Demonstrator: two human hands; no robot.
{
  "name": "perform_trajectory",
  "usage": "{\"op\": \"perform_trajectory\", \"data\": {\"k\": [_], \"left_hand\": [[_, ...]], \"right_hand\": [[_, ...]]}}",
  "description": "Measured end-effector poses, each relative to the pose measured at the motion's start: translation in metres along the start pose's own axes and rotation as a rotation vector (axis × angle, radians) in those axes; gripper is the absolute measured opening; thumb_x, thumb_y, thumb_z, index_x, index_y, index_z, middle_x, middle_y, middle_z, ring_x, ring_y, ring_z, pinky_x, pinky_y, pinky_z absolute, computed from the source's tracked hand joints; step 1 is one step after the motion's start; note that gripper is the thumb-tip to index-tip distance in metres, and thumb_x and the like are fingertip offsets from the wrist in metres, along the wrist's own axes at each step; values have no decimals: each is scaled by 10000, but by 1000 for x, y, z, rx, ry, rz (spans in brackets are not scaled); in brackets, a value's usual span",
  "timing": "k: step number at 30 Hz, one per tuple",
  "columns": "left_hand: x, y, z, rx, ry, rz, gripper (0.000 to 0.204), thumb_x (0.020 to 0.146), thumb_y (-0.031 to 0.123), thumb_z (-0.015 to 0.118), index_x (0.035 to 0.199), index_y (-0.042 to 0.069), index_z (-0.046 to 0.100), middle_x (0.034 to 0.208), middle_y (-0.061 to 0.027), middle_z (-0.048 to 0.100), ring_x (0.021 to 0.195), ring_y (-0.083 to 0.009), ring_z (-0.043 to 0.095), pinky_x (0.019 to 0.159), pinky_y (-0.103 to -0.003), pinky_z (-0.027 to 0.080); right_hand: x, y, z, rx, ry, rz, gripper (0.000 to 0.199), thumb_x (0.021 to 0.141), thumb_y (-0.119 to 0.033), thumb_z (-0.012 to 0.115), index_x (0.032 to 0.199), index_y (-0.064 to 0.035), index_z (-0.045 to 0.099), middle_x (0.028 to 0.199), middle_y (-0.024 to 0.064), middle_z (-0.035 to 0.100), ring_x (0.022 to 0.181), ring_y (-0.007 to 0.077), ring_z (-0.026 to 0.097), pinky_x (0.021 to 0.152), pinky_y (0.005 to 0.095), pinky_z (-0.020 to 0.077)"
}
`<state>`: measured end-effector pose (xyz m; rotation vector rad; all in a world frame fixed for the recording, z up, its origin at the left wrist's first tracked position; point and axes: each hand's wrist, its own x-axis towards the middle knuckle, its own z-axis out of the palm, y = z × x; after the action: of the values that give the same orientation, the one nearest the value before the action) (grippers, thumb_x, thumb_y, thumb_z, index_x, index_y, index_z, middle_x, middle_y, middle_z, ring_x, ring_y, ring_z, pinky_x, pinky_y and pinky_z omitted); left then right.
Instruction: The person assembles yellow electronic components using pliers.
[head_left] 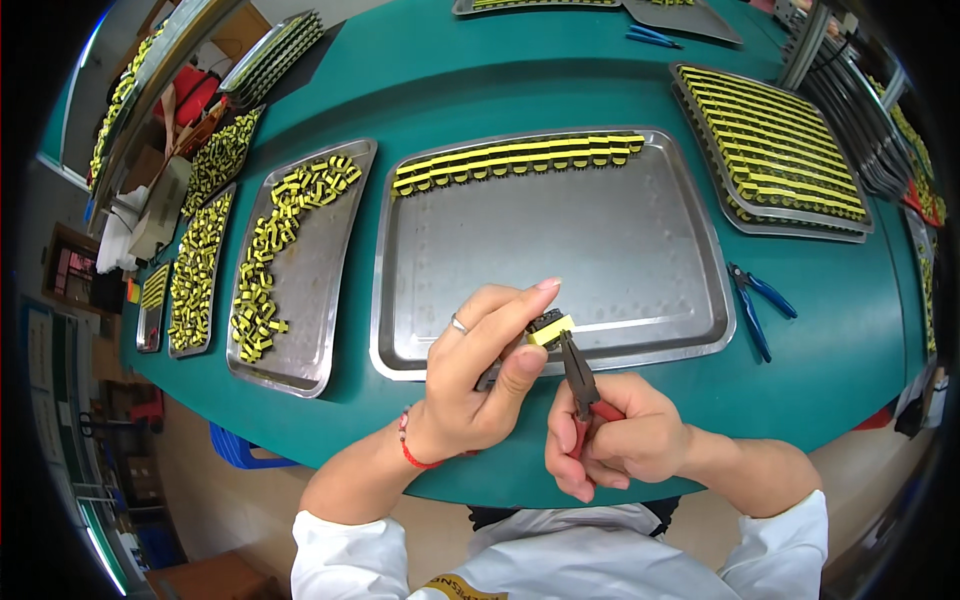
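Between the thumb and fingers of my left hand (478, 370) is a small yellow-and-black transformer (550, 331), held over the front edge of a metal tray (550, 260). My right hand (615, 430) grips red-handled pliers (578, 375), their dark jaws pointing up and touching the transformer's near right side. Whether the jaw tips are closed on a part of it is too small to tell. Along the tray's far edge stand neat rows of like transformers (515, 160).
Left of it, a second tray (318, 340) holds loose transformers, with more filled trays beyond. Stacked trays of ordered rows (775, 150) stand at the back right. Blue-handled cutters (758, 305) lie right of the middle tray; another blue tool (652, 37) lies at the far side.
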<state>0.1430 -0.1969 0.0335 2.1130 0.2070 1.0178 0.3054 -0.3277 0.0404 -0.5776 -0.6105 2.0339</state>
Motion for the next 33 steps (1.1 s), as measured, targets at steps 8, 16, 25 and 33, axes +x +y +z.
{"op": "perform_trajectory", "data": {"k": [8,16,25,33], "left_hand": [[0,0,1,208,65,133,545,656,-170,640,1181,-33,592,916,-156,652,771,-259,646,656,-312,527],[-3,-5,4,340,58,169,380,744,-132,601,1115,-53,575,826,-122,644,706,-249,614,606,-321,503],[-5,-3,10,273,61,84,234,827,-61,621,1057,-47,578,808,-113,631,682,-242,593,587,-312,478],[-2,-3,7,275,64,78,241,813,-67,640,1047,-39,588,824,-121,638,689,-239,601,592,-312,481]], "right_hand": [[6,6,7,-134,137,-13,294,707,136,374,949,31,503,773,200,618,628,247,630,391,264,399],[7,5,10,-106,177,34,297,680,127,367,934,37,493,754,205,605,608,268,625,374,280,377],[3,-3,18,-51,218,92,316,643,122,364,922,35,483,736,219,589,564,287,600,369,287,351],[5,-3,13,27,193,76,344,627,123,370,941,39,483,758,233,592,579,318,608,374,298,388]]}}
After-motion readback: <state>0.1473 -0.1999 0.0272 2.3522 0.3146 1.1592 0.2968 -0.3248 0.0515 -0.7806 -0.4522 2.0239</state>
